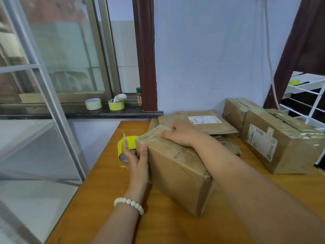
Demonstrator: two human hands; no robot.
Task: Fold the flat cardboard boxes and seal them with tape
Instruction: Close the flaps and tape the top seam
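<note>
head cam, looking down at the wooden worktop [109, 199]. the folded box [175, 166] sits in the middle of it, turned at an angle so one corner points at the near edge, with its top flaps down.

the right hand [177, 133] is on top of the box at the far end. the palm is down, the thumb lies flat along the top and the fingers [172, 128] bend over the far top edge, so it's holding the box there. fingertips are hidden.

the left hand [136, 159] is at the box's left far corner. its fingers are curled around the yellow tape roll [125, 144], which stands on edge right against that corner, and the thumb lies against the box's left side. there's a white bead bracelet [129, 204] on that wrist.

just behind the box is a stack of flat cardboard [202, 124], with a white label on the top piece. two taped boxes stand to the right, a nearer sealed box [281, 141] and a far sealed box [235, 110], touching each other.

on the windowsill [70, 111], far left, there's a pale tape roll [93, 104], a second yellow roll [116, 105] with something white sitting in it, and a small spice bottle [139, 96]. a white wire rack [302, 95] stands at the far right.
</note>
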